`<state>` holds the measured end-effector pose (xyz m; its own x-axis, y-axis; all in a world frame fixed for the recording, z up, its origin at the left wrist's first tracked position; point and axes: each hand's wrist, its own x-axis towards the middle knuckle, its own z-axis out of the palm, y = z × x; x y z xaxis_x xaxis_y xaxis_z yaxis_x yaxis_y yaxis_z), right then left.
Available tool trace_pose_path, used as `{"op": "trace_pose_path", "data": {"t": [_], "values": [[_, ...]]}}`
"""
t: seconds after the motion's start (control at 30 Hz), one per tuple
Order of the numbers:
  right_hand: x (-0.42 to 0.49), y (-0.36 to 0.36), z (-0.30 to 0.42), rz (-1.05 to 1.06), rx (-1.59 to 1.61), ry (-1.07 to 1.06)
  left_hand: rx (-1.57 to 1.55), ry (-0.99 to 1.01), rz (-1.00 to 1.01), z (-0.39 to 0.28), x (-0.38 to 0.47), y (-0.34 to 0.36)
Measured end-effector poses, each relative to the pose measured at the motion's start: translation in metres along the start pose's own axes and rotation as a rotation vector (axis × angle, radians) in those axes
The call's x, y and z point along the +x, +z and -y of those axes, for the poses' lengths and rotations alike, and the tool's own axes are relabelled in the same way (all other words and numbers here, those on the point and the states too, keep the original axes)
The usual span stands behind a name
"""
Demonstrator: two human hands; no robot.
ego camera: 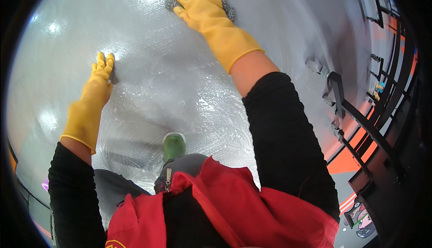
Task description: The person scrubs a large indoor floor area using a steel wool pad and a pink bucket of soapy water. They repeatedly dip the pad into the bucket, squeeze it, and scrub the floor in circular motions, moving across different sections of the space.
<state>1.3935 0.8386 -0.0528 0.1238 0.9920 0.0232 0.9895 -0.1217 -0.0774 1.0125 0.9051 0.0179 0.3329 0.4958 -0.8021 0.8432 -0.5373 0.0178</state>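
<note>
My right hand (199,5), in a yellow rubber glove, presses flat with spread fingers on a grey, shaggy cleaning cloth or pad (229,12) at the top of the view. The cloth lies on a wet, shiny grey floor (152,79). To the left, my left hand (102,69), in a matching yellow rubber glove, rests its fingers on the floor and holds nothing. Streaks of water or suds cover the floor between the hands and below them.
A green rubber boot (174,146) stands on the wet floor near my knees. At the right are black metal frames (364,123) on caster wheels (315,66), beside an orange and grey surface (347,157).
</note>
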Motion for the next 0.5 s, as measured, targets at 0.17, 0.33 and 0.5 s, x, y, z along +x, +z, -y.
{"op": "trace_pose_path", "data": {"t": [0.17, 0.33, 0.5], "values": [[-0.086, 0.001, -0.124, -0.279, -0.146, 0.293, -0.057, -0.055, -0.002, 0.002, 0.000, 0.012], [-0.099, 0.018, -0.171, -0.117, -0.219, 1.284, -0.030, -0.083, 0.002, 0.001, 0.006, 0.019], [0.038, -0.011, 0.015, 0.166, -0.137, 0.399, 0.016, -0.143, 0.076, -0.009, 0.001, 0.003]]}}
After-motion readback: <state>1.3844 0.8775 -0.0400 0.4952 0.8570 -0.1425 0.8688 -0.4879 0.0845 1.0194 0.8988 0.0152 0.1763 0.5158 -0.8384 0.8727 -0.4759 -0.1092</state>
